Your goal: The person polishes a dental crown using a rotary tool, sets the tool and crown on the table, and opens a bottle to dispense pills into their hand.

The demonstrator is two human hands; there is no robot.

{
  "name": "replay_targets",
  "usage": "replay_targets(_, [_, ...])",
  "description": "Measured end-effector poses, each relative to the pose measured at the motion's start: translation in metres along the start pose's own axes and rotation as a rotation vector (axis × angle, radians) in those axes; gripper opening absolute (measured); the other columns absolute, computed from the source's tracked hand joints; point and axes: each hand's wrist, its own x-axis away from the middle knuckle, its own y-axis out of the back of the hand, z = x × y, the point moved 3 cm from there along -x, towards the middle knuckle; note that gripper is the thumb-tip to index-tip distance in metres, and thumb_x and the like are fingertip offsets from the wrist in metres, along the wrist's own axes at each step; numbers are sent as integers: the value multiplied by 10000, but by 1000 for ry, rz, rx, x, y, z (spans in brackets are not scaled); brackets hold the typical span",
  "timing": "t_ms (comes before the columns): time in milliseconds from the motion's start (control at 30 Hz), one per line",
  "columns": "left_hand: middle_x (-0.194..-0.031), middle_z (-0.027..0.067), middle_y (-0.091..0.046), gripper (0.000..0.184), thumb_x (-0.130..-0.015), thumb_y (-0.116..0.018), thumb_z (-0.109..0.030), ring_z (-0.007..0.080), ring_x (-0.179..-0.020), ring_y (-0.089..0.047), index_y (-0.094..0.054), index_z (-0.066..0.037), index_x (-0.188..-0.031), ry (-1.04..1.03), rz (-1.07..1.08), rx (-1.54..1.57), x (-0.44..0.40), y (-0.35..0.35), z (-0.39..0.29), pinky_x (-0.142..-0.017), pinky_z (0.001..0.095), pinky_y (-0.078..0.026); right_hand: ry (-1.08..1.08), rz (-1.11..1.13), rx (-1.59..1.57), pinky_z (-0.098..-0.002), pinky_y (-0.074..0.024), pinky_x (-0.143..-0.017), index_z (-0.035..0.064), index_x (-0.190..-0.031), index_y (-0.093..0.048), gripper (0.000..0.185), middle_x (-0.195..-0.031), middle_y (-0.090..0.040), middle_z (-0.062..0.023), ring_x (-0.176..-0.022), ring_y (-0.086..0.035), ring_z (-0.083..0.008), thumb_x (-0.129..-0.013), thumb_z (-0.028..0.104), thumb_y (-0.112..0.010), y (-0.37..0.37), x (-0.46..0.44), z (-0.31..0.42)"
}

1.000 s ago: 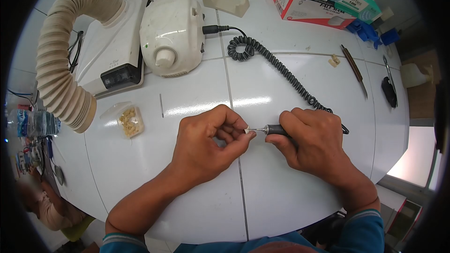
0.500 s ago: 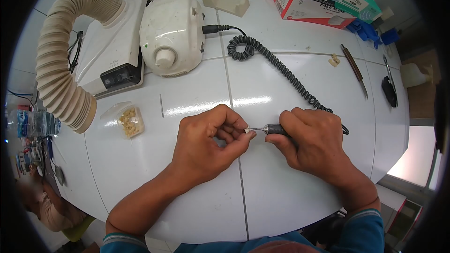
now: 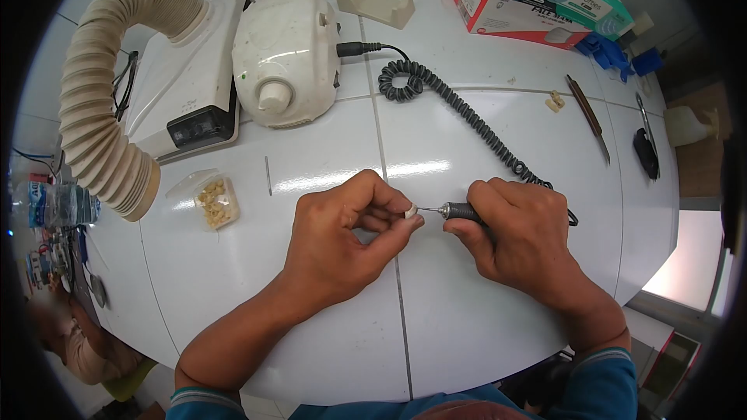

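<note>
My left hand pinches a small whitish piece, like a dental crown, between thumb and forefinger. Wrapped in the fingers of my right hand is a black rotary handpiece, held level with its thin metal bit pointing left. The bit's tip is at the crown; whether it touches, I cannot tell. A black coiled cord runs from behind my right hand to the white control unit, which has a round knob and a small green light.
A ribbed hose arches from a white box at left. Nearby lie a small container of yellowish pieces and a thin rod. At right are a brown-handled knife, a cream fragment and mask boxes. Another person sits lower left.
The handpiece has shifted slightly right and the crown is turned a little between my left fingertips. The rest looks the same.
</note>
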Motion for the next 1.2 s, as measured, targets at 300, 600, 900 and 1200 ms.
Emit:
replay_targets(300, [-1063, 145, -807, 167, -955, -862, 10, 154, -965, -796, -721, 44, -1038, -4, 29, 41, 1, 0, -1, -843, 275, -670, 10, -3, -1, -377, -434, -508, 110, -827, -593, 459, -661, -522, -32, -529, -570, -221, -1013, 479, -792, -1, 0, 0])
replay_targets(600, [-1059, 145, -798, 162, -964, -854, 6, 164, -979, -795, -708, 46, -1020, 9, 39, 29, 1, 0, 0, -861, 288, -671, 20, -27, 10, -378, -433, -503, 110, -829, -587, 455, -662, -544, -31, -530, -581, -221, -1012, 470, -796, -2, 0, 1])
replay_targets(900, [-1219, 173, -756, 172, -1074, -728, -5, 228, -1124, -789, -619, 38, -1200, 9, 13, 458, -10, 4, 14, -932, 324, -646, -69, -121, -37, -432, -459, -502, 98, -840, -611, 437, -660, -645, -60, -522, -628, -290, -1076, 449, -724, -4, 2, -4])
replay_targets(1200, [-1160, 137, -783, 228, -1092, -739, -72, 202, -1065, -788, -650, 25, -1279, -123, -33, 404, -13, 8, 11, -925, 310, -632, -138, -105, -43, -512, -509, -573, 75, -843, -670, 499, -635, -675, -117, -580, -677, -377, -1106, 497, -644, -2, 4, -3])
